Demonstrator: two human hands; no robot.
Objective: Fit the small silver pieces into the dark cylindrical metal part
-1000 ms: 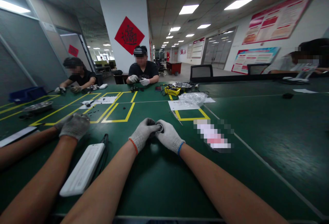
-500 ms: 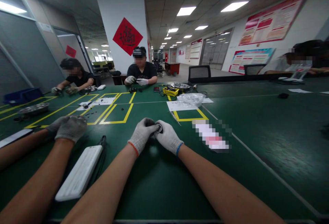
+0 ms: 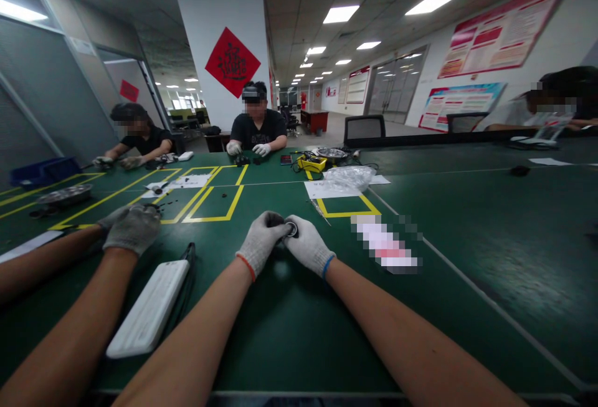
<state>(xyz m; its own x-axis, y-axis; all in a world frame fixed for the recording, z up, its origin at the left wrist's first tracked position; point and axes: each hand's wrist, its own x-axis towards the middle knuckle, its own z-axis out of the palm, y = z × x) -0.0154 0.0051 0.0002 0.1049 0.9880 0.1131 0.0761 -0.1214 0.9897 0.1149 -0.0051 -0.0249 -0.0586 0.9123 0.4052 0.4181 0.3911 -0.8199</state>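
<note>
My left hand and my right hand, both in grey knit gloves, meet just above the green table. Together they pinch a small round black part with a silvery ring between the fingertips. Most of the part is hidden by the fingers. Both forearms reach in from the bottom edge.
A co-worker's gloved hands rest on the table at my left. A white flat device lies beside a black cable. Farther off are yellow tape squares, paper, a plastic bag, a yellow tool and seated people.
My hands stay together on the small part with only slight finger shifts. The view has swayed a little. The co-worker's hands at left moved slightly.
</note>
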